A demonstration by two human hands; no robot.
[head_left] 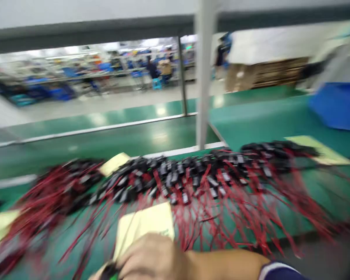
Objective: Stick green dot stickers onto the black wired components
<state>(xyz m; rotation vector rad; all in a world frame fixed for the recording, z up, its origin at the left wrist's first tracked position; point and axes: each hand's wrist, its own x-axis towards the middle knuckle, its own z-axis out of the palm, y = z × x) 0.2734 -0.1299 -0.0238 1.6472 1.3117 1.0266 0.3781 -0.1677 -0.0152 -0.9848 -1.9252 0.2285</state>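
My right hand (151,258) reaches in from the lower right, blurred, its fingers curled around a small black and green part (112,270) at the bottom edge. Just beyond it a pale yellow paper (145,225) lies on the green table. Behind the paper stretches a long pile of black connectors (169,175) with red wires (244,210) trailing toward me. Another heap of red wires (52,190) with black ends lies at the left. A bit of skin beside the black part, at the bottom edge, may be my left hand; its fingers are hidden.
A white upright post (203,77) rises behind the pile, under a grey shelf (90,29). More yellow papers (115,163) lie among the wires. A blue bin (339,105) stands at the right. People (153,68) sit far back.
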